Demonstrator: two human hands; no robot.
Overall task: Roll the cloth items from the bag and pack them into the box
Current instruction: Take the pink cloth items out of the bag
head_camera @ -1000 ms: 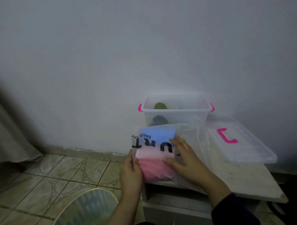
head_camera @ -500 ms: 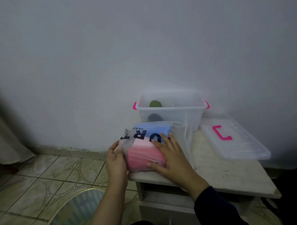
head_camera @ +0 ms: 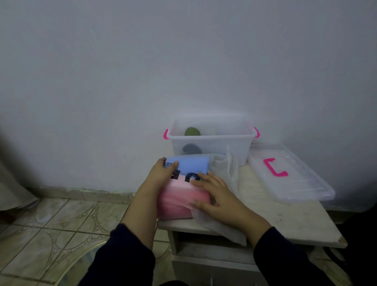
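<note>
Holding bag of cloths on worktop, near of box: left hand fingers curled on its far-left corner, right hand fingers flat on top. Next, probably opening bag and pulling one cloth out.

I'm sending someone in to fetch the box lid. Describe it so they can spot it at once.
Start at the small white cabinet against the wall. The clear storage box stands at its back; the lid lies flat just right of it, near the cabinet's right edge. It is the only flat, clear plastic piece there, with a bright pink bracket-shaped handle on top.
</note>
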